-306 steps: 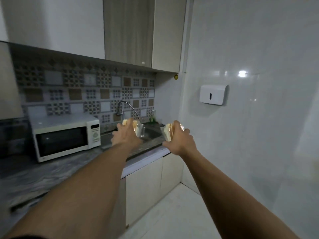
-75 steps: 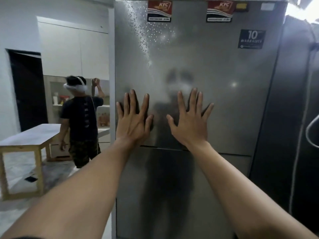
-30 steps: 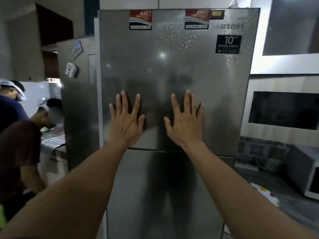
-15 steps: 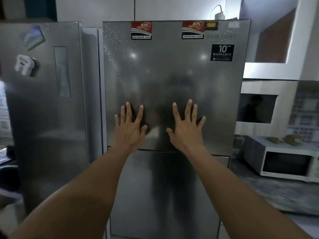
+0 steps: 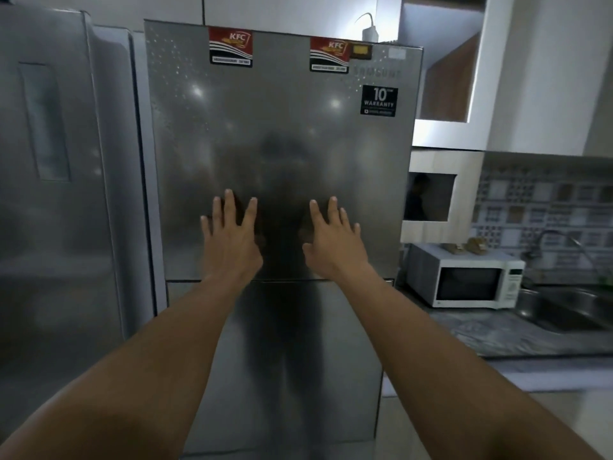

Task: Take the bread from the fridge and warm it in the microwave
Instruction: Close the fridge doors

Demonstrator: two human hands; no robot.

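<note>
Brushed, glossy steel fridge (image 5: 282,144); smooth white microwave (image 5: 464,280).

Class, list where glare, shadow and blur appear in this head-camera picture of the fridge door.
Head view: dim; two bright glare spots on the fridge door; a dark reflection of the person runs between the left hand and right hand; the microwave looks soft; wide-angle lens slants the door's edges.

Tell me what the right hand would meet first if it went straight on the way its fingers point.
The right hand, fingers straight and spread, aims at the steel fridge's upper door, so that panel comes first. It may already touch it; depth is unclear.
</note>
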